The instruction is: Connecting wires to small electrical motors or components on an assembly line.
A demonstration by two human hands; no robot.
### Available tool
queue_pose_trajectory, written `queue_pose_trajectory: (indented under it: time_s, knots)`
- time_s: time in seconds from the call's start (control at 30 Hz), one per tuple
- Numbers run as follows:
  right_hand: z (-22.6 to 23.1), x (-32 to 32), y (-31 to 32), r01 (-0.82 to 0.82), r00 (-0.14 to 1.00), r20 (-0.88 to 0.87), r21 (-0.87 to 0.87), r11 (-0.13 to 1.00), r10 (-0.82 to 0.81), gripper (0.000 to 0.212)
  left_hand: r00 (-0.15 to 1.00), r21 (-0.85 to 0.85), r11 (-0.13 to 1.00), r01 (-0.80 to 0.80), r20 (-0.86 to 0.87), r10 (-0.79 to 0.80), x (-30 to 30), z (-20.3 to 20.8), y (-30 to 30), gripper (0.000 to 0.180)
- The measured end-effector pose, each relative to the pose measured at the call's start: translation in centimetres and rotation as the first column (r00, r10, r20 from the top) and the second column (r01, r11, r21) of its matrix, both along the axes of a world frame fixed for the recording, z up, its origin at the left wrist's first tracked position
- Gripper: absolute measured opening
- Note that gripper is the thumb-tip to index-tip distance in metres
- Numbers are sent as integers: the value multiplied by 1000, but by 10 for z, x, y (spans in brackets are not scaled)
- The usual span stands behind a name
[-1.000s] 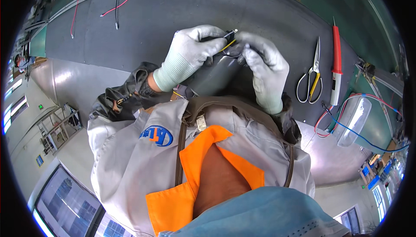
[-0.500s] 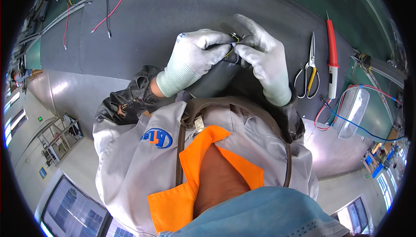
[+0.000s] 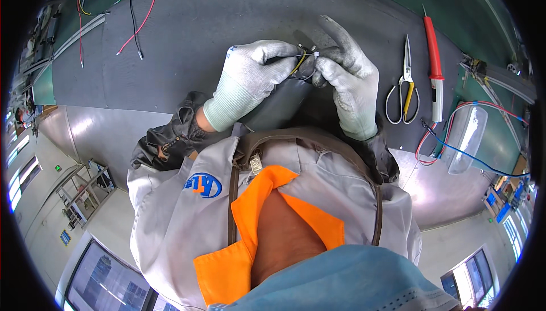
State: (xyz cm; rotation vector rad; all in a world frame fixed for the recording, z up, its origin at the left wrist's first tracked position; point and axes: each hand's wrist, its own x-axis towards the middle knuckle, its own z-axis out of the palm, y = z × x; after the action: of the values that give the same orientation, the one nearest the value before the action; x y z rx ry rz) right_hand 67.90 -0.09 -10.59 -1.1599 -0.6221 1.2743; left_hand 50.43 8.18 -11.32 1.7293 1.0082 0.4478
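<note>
Above a dark tabletop (image 3: 187,38), the gloved fingers of my left hand (image 3: 247,78) pinch a thin pale strip (image 3: 290,56) beside a yellow wire (image 3: 299,65), while my right hand (image 3: 354,83) grips the strip's white end. Scissors (image 3: 407,63) and a red-and-white tool (image 3: 434,49) lie side by side to my right.

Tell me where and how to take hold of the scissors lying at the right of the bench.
Best by the handle loops, probably with the right hand, coming from the near side: the scissors lie flat, loops near, blades pointing away. Approaching slightly from the left should avoid the red-and-white tool alongside.
</note>
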Motion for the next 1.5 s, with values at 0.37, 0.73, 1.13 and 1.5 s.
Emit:
queue_pose_trajectory:
  time_s: [0.37,0.73,1.13,1.5]
  knots:
    - [-5,1,8,-230,624,781,161,960,19,35,997,266,961,71,-16,-70,7,7,-6,22]
    - [11,46,-14,-95,501,864,114,989,-52,9,987,162,975,-151,79,140,-3,6,-31,31]
    - [-18,44,12,129,991,37,33,991,-130,19,999,508,861,-26,31,12,2,-11,-35,19]
    - [11,35,0,-248,969,-60,-152,957,241,24,894,729,518,447,-334,-300,-15,-8,5,13]
